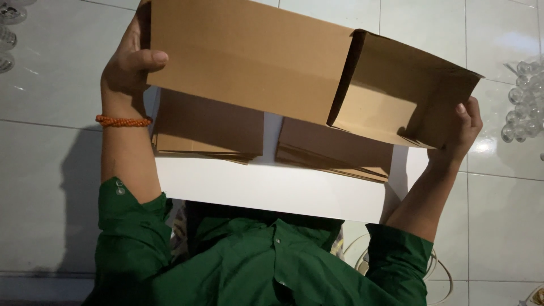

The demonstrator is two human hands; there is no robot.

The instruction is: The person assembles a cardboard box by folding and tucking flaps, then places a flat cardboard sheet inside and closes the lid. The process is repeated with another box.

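Cardboard box [255,62], brown, matte, half-unfolded; left hand [127,65] and right hand [462,133] each grasping an end.

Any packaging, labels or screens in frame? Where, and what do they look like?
Plain brown cardboard box: part-folded, held up at centre by left hand and right hand, one end flap open.
Two stacks of flat brown cardboard sheets: side by side on white board.
No labels or screens visible.

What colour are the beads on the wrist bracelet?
Orange. The bracelet sits on the wrist below the left hand; the head view shows it clearly.
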